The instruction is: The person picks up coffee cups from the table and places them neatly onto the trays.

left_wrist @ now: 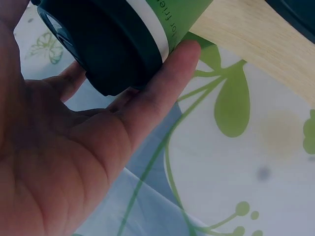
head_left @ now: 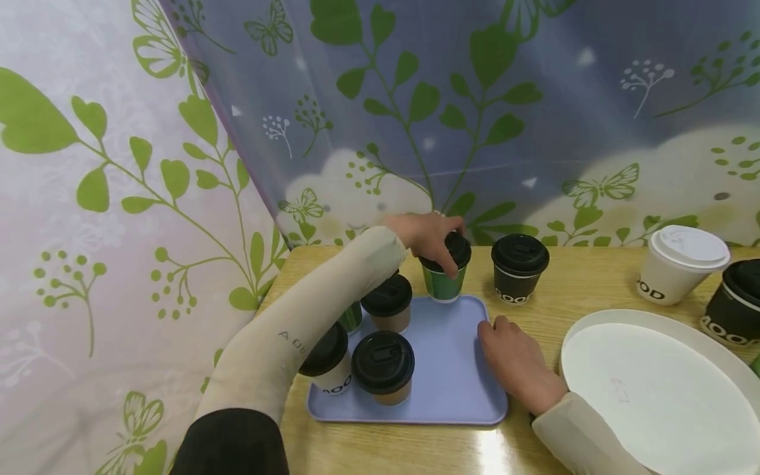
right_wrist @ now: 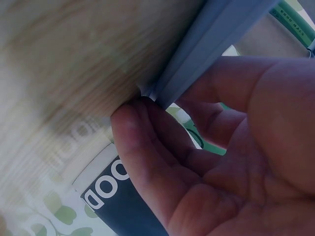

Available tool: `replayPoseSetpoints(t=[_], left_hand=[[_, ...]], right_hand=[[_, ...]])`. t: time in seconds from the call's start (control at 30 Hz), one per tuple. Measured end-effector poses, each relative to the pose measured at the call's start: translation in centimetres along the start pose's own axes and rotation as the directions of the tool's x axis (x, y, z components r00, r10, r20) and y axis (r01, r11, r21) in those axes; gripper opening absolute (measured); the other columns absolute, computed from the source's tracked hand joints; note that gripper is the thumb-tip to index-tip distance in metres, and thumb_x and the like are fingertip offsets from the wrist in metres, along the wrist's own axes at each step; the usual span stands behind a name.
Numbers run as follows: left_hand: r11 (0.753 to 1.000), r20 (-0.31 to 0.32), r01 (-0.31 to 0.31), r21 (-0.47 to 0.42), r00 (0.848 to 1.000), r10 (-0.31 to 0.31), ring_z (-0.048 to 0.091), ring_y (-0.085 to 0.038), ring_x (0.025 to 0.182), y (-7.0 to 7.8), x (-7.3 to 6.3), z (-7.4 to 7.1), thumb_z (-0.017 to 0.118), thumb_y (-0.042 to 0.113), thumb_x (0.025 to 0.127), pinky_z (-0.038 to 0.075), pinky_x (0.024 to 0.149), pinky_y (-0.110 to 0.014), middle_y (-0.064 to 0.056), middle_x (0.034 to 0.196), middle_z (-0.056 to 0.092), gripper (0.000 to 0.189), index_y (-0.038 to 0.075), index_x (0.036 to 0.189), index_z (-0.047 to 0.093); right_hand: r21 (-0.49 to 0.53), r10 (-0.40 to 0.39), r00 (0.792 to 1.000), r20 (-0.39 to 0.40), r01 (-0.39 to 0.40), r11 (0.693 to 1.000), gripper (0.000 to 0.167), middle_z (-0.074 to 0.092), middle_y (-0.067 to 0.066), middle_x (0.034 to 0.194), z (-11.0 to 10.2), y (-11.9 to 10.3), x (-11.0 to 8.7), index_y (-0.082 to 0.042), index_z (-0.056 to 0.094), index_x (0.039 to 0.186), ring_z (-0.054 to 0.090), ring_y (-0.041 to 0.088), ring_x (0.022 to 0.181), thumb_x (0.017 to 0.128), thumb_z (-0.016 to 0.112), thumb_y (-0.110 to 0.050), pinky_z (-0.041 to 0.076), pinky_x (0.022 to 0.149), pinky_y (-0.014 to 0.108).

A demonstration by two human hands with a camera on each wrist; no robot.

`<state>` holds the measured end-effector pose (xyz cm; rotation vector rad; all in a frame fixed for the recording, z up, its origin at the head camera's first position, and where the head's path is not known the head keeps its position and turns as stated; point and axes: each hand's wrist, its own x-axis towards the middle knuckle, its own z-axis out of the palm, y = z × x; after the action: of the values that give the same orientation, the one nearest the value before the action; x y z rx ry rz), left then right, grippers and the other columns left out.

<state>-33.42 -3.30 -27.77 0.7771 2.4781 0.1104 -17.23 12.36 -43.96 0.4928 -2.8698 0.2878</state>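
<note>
My left hand reaches over the back of the lilac tray and grips a green paper cup by its black lid. In the left wrist view, fingers and thumb lie around that cup's lid. My right hand holds the tray's right edge; in the right wrist view the thumb is against the rim and the fingertips are low by the table. On the tray's left part stand brown cups, a white cup and a green cup, partly hidden by my left sleeve.
A black cup stands behind the tray, right of the gripped cup. To the right lie a round white tray, a white-lidded cup and another black cup. A patterned curtain hangs along the table's back edge.
</note>
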Motion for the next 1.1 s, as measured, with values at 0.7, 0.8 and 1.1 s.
replayPoseSetpoints(t=[0.7, 0.8, 1.1], left_hand=[[0.996, 0.018, -0.068, 0.063, 0.998, 0.067, 0.057, -0.016, 0.113, 0.4, -1.7, 0.8, 0.082, 0.043, 0.085, 0.049, 0.090, -0.036, -0.001, 0.141, 0.052, 0.079, 0.028, 0.149, 0.037], [0.993, 0.013, -0.099, 0.067, 0.995, 0.098, 0.056, -0.015, 0.114, 0.4, -1.8, 1.1, 0.083, 0.041, 0.085, 0.048, 0.091, -0.035, -0.001, 0.140, 0.053, 0.078, 0.026, 0.148, 0.039], [0.994, 0.032, -0.083, 0.070, 0.996, 0.081, 0.053, -0.015, 0.118, 0.8, -2.3, 1.5, 0.083, 0.044, 0.084, 0.047, 0.092, -0.035, -0.001, 0.145, 0.048, 0.081, 0.029, 0.149, 0.039]], right_hand=[[-0.002, 0.013, 0.998, 0.059, -0.013, 1.000, 0.005, 0.052, 0.019, 0.083, -0.2, 0.0, 0.2, 0.002, 0.057, 0.092, 0.055, 0.032, 0.068, 0.096, 0.059, 0.004, 0.049, 0.049, 0.047], [-0.002, 0.015, 0.998, 0.062, -0.015, 1.000, 0.005, 0.052, 0.019, 0.083, -0.3, 0.0, 0.2, 0.002, 0.057, 0.092, 0.056, 0.032, 0.068, 0.096, 0.059, 0.004, 0.049, 0.049, 0.047], [-0.008, 0.015, 0.998, 0.064, -0.014, 1.000, 0.004, 0.052, 0.019, 0.083, -0.3, -0.1, 0.2, 0.002, 0.058, 0.093, 0.056, 0.032, 0.068, 0.094, 0.061, 0.004, 0.049, 0.049, 0.046]])
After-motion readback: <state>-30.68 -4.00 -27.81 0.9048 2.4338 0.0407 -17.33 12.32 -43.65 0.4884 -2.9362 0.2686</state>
